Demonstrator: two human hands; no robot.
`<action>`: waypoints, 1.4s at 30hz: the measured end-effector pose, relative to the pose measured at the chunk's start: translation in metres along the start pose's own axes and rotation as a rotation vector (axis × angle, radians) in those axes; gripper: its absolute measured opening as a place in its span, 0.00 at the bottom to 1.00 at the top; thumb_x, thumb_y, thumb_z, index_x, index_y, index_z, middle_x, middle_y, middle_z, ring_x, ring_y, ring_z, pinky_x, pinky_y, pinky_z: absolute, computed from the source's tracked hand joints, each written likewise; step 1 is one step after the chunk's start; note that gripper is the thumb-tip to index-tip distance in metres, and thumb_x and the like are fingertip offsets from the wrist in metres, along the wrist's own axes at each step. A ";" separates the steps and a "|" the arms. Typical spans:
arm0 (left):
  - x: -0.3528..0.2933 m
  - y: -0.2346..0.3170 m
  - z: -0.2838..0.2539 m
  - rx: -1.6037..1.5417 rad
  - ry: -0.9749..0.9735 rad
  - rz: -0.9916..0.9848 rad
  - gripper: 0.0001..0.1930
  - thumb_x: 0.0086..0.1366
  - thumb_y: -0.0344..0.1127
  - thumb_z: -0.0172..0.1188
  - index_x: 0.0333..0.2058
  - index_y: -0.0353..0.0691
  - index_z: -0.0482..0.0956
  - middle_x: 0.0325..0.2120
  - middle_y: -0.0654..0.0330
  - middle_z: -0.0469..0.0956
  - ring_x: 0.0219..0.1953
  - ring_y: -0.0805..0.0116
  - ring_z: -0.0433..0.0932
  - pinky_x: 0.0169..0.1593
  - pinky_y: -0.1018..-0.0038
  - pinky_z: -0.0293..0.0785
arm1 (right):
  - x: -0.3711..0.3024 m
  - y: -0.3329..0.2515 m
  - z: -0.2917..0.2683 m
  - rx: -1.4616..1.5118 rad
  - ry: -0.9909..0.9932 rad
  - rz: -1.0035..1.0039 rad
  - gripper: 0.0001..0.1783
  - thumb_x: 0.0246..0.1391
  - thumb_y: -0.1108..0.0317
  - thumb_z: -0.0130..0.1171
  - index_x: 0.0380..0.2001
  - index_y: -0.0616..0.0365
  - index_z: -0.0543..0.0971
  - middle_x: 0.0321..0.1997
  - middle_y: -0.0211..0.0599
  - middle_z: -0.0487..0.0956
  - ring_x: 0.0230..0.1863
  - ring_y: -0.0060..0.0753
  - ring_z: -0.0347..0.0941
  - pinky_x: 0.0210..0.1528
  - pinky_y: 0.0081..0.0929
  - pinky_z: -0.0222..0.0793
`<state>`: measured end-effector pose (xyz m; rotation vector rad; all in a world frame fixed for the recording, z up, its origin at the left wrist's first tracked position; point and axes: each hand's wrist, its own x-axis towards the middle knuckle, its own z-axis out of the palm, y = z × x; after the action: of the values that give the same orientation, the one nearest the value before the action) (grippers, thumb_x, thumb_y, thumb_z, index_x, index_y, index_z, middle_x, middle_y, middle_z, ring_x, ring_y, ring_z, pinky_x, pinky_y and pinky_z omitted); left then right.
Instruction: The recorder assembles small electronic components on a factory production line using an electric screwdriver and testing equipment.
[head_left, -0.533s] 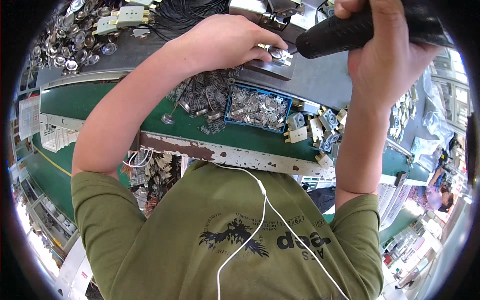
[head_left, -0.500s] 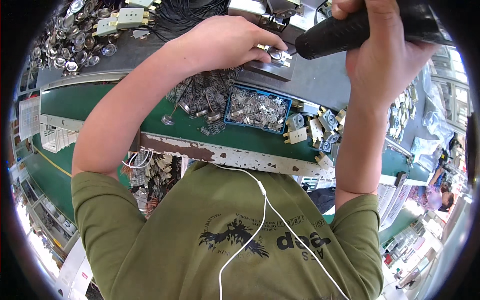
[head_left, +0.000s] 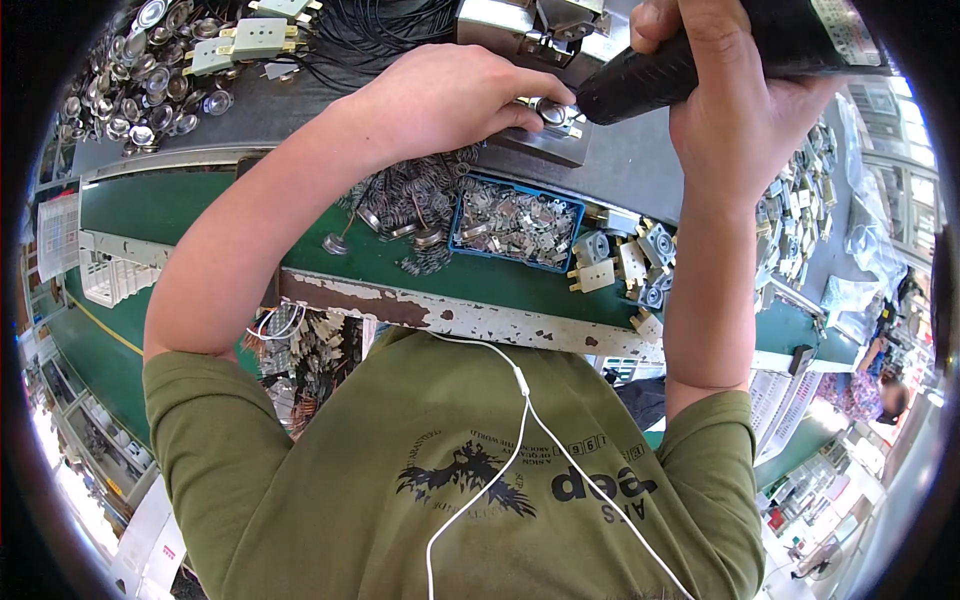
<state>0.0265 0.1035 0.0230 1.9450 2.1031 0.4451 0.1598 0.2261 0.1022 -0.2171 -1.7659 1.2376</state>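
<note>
Currently, the person's left hand (head_left: 455,97) apparently pinches a small disc-topped part (head_left: 551,113) on a metal block (head_left: 550,149) between thumb and forefinger; the right hand (head_left: 738,115) grips a black tool (head_left: 640,86), its tip near the part.

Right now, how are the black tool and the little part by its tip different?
The tool is long and big; the part is small. The tool is mostly black; the part has a shiny, round top. The right hand grips the tool; the left hand pinches the part. Both have fingers on them.
</note>
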 end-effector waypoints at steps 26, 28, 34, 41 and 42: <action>-0.002 0.003 0.003 0.014 -0.002 -0.018 0.18 0.69 0.48 0.59 0.57 0.67 0.79 0.40 0.62 0.84 0.41 0.58 0.85 0.44 0.60 0.81 | -0.004 -0.003 0.005 0.043 -0.004 -0.052 0.12 0.63 0.70 0.62 0.41 0.71 0.77 0.21 0.37 0.75 0.19 0.25 0.71 0.24 0.21 0.67; -0.002 0.004 0.000 0.024 -0.010 -0.021 0.18 0.69 0.48 0.59 0.57 0.67 0.78 0.40 0.61 0.84 0.42 0.58 0.85 0.44 0.59 0.81 | -0.004 -0.005 0.005 0.058 -0.002 -0.033 0.13 0.63 0.70 0.61 0.42 0.72 0.76 0.20 0.36 0.74 0.19 0.26 0.70 0.24 0.21 0.67; -0.009 0.011 -0.001 0.129 0.217 0.150 0.19 0.64 0.44 0.63 0.53 0.54 0.80 0.37 0.60 0.81 0.43 0.59 0.82 0.45 0.63 0.78 | 0.002 -0.020 -0.008 0.003 0.178 0.025 0.13 0.64 0.70 0.60 0.44 0.71 0.75 0.23 0.37 0.75 0.21 0.25 0.69 0.26 0.22 0.68; -0.041 0.057 0.032 0.168 0.051 0.313 0.01 0.53 0.36 0.63 0.25 0.49 0.82 0.25 0.69 0.80 0.37 0.69 0.80 0.42 0.70 0.72 | 0.023 -0.011 -0.042 0.272 0.034 -0.023 0.13 0.63 0.70 0.54 0.44 0.72 0.77 0.29 0.41 0.74 0.28 0.29 0.68 0.31 0.28 0.66; -0.042 0.058 0.034 0.176 0.058 0.312 0.01 0.53 0.36 0.63 0.25 0.49 0.82 0.25 0.69 0.80 0.37 0.69 0.80 0.42 0.70 0.72 | 0.027 -0.012 -0.049 0.311 0.007 -0.035 0.13 0.63 0.70 0.54 0.44 0.72 0.77 0.30 0.41 0.74 0.30 0.29 0.68 0.32 0.28 0.66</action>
<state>0.0960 0.0676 0.0124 2.4031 1.9340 0.3886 0.1871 0.2680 0.1303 -0.0103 -1.5393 1.4622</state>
